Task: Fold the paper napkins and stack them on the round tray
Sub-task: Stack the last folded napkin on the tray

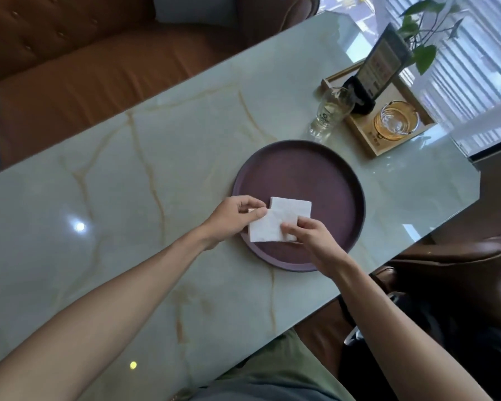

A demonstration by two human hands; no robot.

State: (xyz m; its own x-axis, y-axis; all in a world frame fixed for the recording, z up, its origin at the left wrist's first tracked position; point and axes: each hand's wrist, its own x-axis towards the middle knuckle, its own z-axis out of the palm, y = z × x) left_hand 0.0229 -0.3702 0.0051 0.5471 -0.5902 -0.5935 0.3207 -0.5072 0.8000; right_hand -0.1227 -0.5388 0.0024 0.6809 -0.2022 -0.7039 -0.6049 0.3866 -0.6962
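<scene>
Now both hands, left (234, 217) and right (306, 235), pinch a white folded napkin (275, 222) over the purple tray (339, 192).

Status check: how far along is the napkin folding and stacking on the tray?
Early stage. Done: one folded white napkin seems to lie on the purple round tray. In hand: the left hand and right hand hold a second napkin over it. Left: setting it down; no further napkins are visible on the table.

No legible text; print on stand-up card (383, 60), glass (330, 111), wooden tray (372, 140) too blurred.
</scene>
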